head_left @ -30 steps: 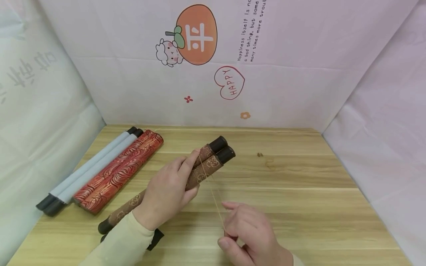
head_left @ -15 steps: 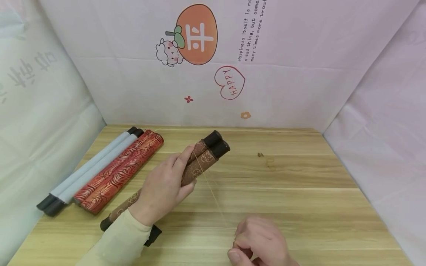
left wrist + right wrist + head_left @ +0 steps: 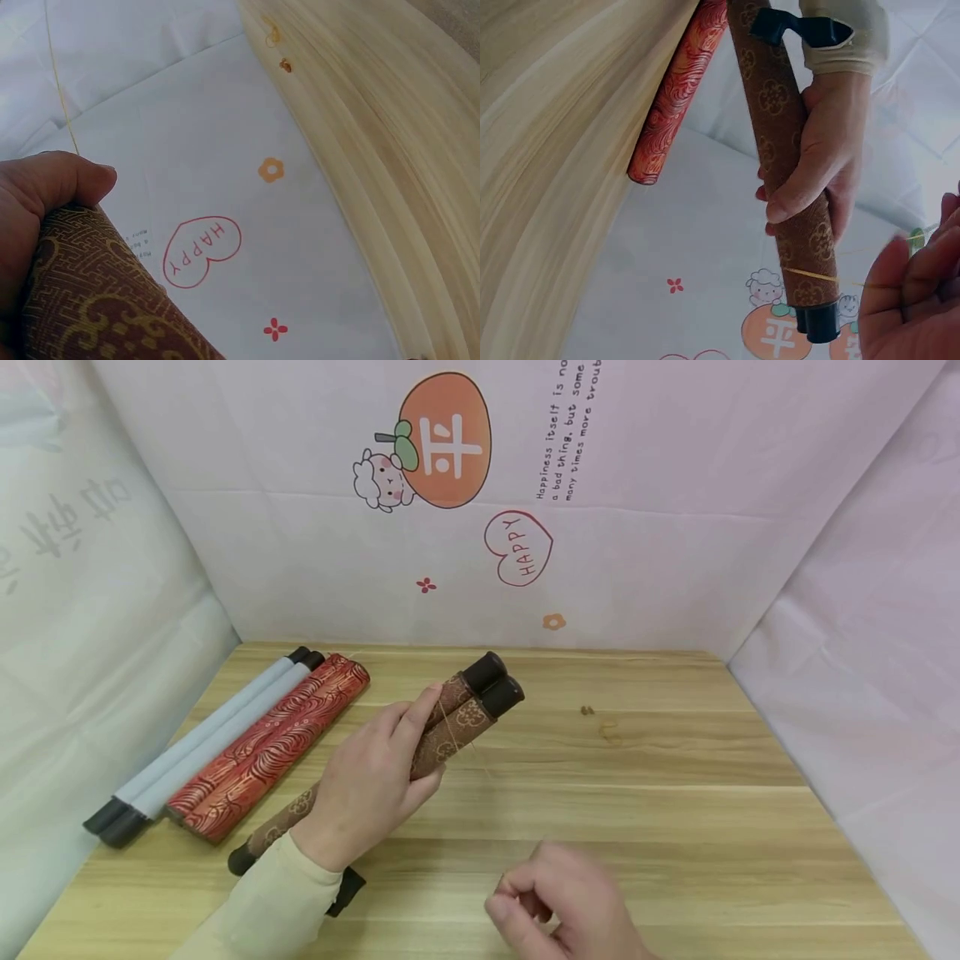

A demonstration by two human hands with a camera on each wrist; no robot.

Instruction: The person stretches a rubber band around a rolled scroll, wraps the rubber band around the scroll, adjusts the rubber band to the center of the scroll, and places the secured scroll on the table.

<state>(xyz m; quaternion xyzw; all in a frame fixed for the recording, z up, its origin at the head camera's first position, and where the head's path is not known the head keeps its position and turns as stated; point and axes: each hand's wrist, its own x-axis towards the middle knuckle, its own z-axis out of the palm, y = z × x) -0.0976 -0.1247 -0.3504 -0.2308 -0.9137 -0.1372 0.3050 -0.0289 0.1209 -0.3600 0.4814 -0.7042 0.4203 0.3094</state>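
Observation:
My left hand [image 3: 366, 787] grips a double-rolled brown scroll [image 3: 469, 715] with gold flower patterns, holding it tilted across the table's middle. Black end caps [image 3: 502, 695] stick out at its far end. A thin yellow string [image 3: 816, 274] crosses the scroll near that end and runs to my right hand [image 3: 572, 902]. In the right wrist view, the curled fingers [image 3: 886, 286] of that hand pinch the string, apart from the scroll. The left wrist view shows the left thumb or finger over the brown fabric, with a yellow strand [image 3: 58, 82] leading away.
To the left lie a red patterned scroll [image 3: 279, 739] and a pale blue scroll [image 3: 213, 722] with black ends. Small brown bits [image 3: 587, 710] and a loose yellow loop [image 3: 611, 732] lie on the wooden table [image 3: 712, 827]. Printed white cloth [image 3: 637, 568] walls surround it.
The scroll's far end has shifted slightly left and up with my left hand. My right hand moved right and down, then slightly back left, with the string.

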